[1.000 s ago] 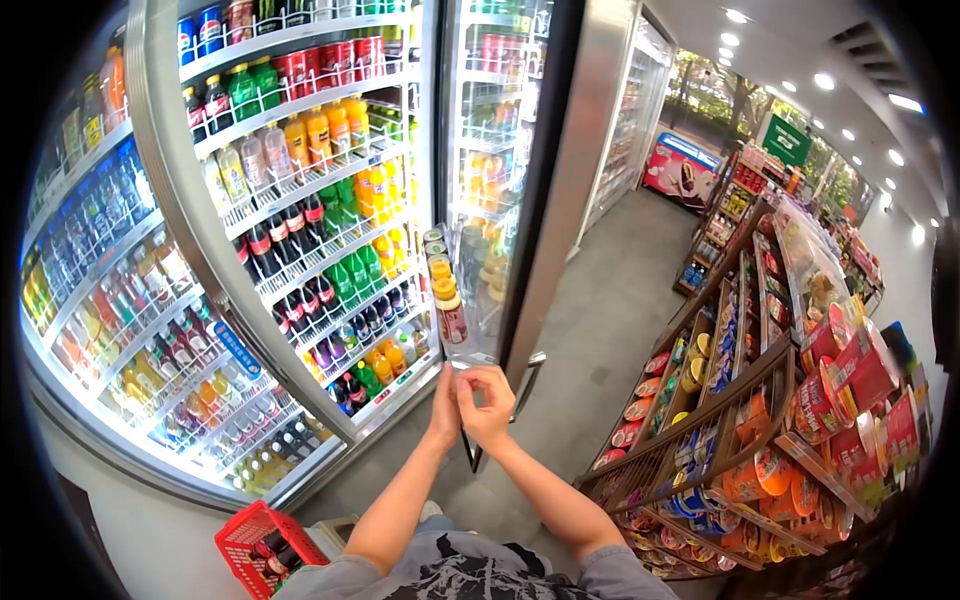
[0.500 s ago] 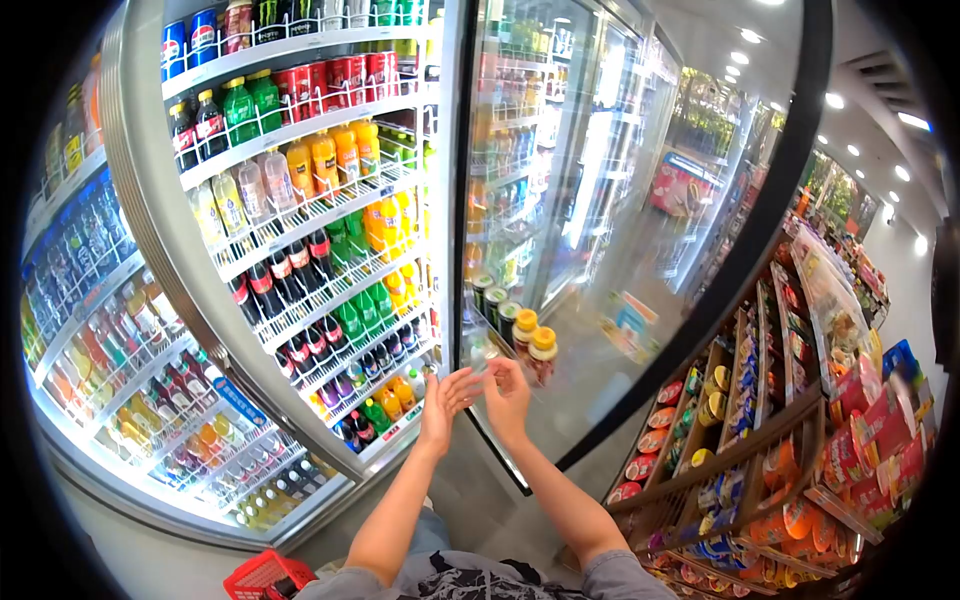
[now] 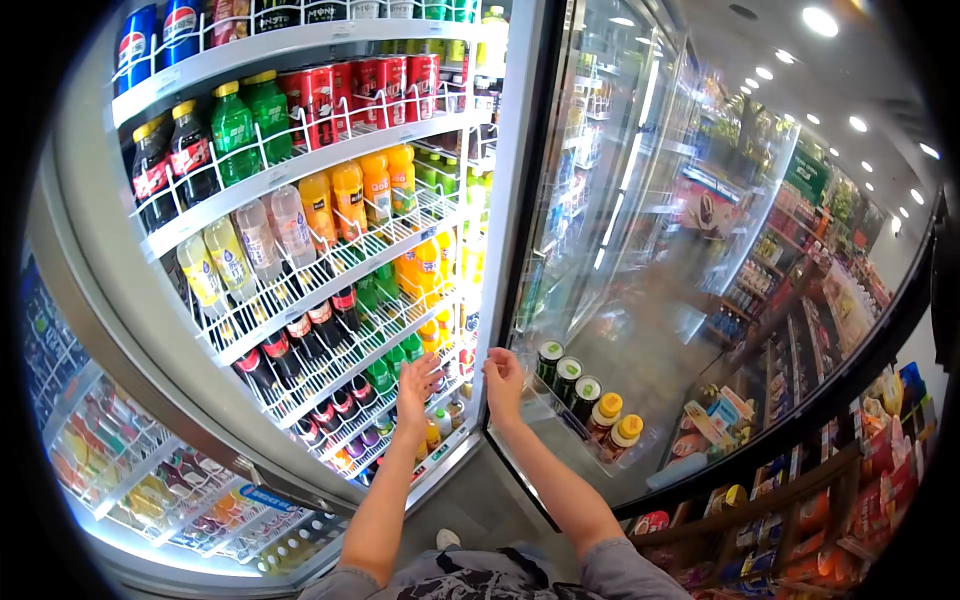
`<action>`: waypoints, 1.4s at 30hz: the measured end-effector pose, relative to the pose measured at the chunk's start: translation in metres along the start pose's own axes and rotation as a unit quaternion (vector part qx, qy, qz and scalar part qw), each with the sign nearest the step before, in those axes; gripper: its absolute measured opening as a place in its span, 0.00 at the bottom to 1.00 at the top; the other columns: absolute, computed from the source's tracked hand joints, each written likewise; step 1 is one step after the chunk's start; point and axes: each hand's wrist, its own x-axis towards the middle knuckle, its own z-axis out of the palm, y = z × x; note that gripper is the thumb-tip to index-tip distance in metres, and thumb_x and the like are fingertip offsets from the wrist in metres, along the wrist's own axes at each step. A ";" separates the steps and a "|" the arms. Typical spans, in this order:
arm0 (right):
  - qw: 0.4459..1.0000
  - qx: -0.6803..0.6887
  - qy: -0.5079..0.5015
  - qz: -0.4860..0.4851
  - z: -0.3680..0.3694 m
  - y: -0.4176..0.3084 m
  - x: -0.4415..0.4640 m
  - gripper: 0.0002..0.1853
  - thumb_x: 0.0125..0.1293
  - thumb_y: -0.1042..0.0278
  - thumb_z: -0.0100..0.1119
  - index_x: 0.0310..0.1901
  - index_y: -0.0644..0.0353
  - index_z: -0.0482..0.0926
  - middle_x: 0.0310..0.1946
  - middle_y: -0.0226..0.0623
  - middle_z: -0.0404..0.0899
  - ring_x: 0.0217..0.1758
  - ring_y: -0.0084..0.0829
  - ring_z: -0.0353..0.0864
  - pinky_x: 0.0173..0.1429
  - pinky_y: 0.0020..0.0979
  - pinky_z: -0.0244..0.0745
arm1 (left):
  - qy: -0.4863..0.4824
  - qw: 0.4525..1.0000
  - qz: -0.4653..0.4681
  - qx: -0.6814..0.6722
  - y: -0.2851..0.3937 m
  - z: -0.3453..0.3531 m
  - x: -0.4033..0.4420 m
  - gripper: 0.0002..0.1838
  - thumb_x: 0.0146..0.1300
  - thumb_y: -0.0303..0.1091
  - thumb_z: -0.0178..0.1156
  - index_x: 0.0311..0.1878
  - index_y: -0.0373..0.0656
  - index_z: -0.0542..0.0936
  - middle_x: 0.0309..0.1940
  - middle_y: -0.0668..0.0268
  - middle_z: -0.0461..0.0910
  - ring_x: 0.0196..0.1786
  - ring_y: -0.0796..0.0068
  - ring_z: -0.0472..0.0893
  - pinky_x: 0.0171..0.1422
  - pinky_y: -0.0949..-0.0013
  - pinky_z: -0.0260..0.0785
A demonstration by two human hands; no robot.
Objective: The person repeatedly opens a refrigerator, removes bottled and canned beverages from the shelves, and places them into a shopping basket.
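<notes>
1. Two bare hands are near the door (image 3: 640,290), each with its own risk. Left of the door, the left hand (image 3: 413,397) is spread and empty, near the low green bottles (image 3: 380,375) in the cooler (image 3: 500,240). A careless sweep might knock some over, as they stand close together.
2. At the door's hinge side, the right hand (image 3: 506,385) is half curled. No item shows in it, but its palm is hidden, so I cannot tell whether it grips the door's edge. Pinched fingers look like the main danger there; the cause would be the door swinging in.
3. Low on the door, a bin (image 3: 560,412) holds drinks; a hard swing could make them tip.
4. Counted, far left of the door, top row: two blue cans (image 3: 182,35).
5. Second row, left of the door: two dark bottles (image 3: 190,150), two green bottles (image 3: 233,130), at least five red cans (image 3: 392,92).
6. Third row, left of the door: two yellow-label bottles (image 3: 230,265), two clear bottles (image 3: 260,245), four orange bottles (image 3: 349,200).
7. On the door itself, in the bin: three dark cans (image 3: 564,384) nearest its hinge side, then two yellow-capped jars (image 3: 609,406).
</notes>
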 end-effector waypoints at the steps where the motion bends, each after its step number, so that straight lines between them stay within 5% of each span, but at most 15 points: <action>1: 1.000 -0.018 0.004 0.001 0.004 0.007 0.009 0.09 0.66 0.75 0.57 0.47 0.60 0.76 0.33 0.27 0.76 0.34 0.17 0.73 0.36 0.20 0.68 | 0.006 1.000 -0.003 0.006 0.004 -0.003 0.009 0.36 0.75 0.62 0.30 0.66 0.43 0.71 0.59 0.61 0.77 0.57 0.70 0.76 0.62 0.66 0.62; 15: 0.999 -0.036 0.007 -0.011 0.080 0.064 0.119 0.09 0.65 0.73 0.58 0.47 0.62 0.78 0.36 0.33 0.81 0.37 0.23 0.80 0.40 0.23 0.74 | 0.015 0.999 0.011 0.040 0.009 -0.030 0.168 0.37 0.75 0.63 0.30 0.69 0.44 0.68 0.64 0.63 0.74 0.62 0.71 0.73 0.64 0.64 0.59; 20: 0.999 -0.040 -0.019 0.023 0.103 0.064 0.167 0.11 0.69 0.73 0.53 0.51 0.64 0.77 0.44 0.39 0.85 0.43 0.27 0.83 0.46 0.26 0.76 | 0.021 0.998 -0.011 0.063 0.014 -0.029 0.203 0.39 0.75 0.62 0.28 0.71 0.39 0.65 0.69 0.58 0.69 0.68 0.62 0.70 0.68 0.62 0.59; 26: 0.985 -0.158 -0.038 -0.052 0.125 0.080 0.244 0.16 0.68 0.72 0.57 0.56 0.65 0.78 0.47 0.44 0.85 0.52 0.33 0.84 0.57 0.28 0.76 | 0.028 0.995 0.008 0.094 0.021 -0.032 0.276 0.28 0.75 0.43 0.44 0.74 0.43 0.61 0.73 0.62 0.64 0.70 0.69 0.67 0.65 0.66 0.60; 29: 0.973 -0.199 -0.064 -0.100 0.139 0.084 0.275 0.18 0.67 0.69 0.59 0.57 0.66 0.78 0.49 0.43 0.84 0.53 0.32 0.84 0.57 0.28 0.75 | 0.043 0.992 0.033 0.111 0.021 -0.033 0.306 0.27 0.72 0.30 0.48 0.73 0.40 0.63 0.72 0.57 0.65 0.74 0.66 0.64 0.76 0.67 0.52; 32: 0.956 -0.232 -0.117 -0.137 0.158 0.093 0.299 0.17 0.66 0.66 0.61 0.53 0.64 0.79 0.49 0.42 0.84 0.55 0.34 0.82 0.55 0.30 0.75 | 0.022 0.989 -0.030 0.140 0.008 -0.042 0.315 0.29 0.73 0.32 0.46 0.76 0.48 0.58 0.75 0.69 0.61 0.70 0.73 0.66 0.62 0.67 0.61; 34: 0.959 -0.226 -0.152 -0.083 0.165 0.090 0.304 0.14 0.64 0.67 0.62 0.49 0.63 0.80 0.51 0.43 0.81 0.57 0.39 0.80 0.56 0.34 0.74 | 0.022 0.988 -0.002 0.154 -0.008 -0.052 0.317 0.29 0.73 0.30 0.46 0.76 0.47 0.58 0.74 0.67 0.62 0.70 0.72 0.67 0.62 0.68 0.61; 37: 0.924 -0.281 -0.173 -0.193 0.165 0.095 0.307 0.13 0.59 0.71 0.64 0.46 0.62 0.81 0.52 0.46 0.77 0.57 0.48 0.76 0.61 0.39 0.70 | 0.004 0.992 -0.043 0.121 -0.008 -0.056 0.290 0.28 0.72 0.27 0.48 0.75 0.40 0.58 0.72 0.56 0.64 0.69 0.67 0.69 0.63 0.69 0.63; 42: 0.932 -0.287 -0.144 -0.167 0.165 0.081 0.284 0.17 0.59 0.66 0.66 0.49 0.62 0.80 0.44 0.45 0.82 0.47 0.45 0.82 0.53 0.37 0.74 | 0.010 0.994 -0.023 0.109 -0.028 -0.075 0.262 0.25 0.73 0.28 0.48 0.72 0.39 0.63 0.68 0.53 0.69 0.65 0.67 0.72 0.65 0.69 0.63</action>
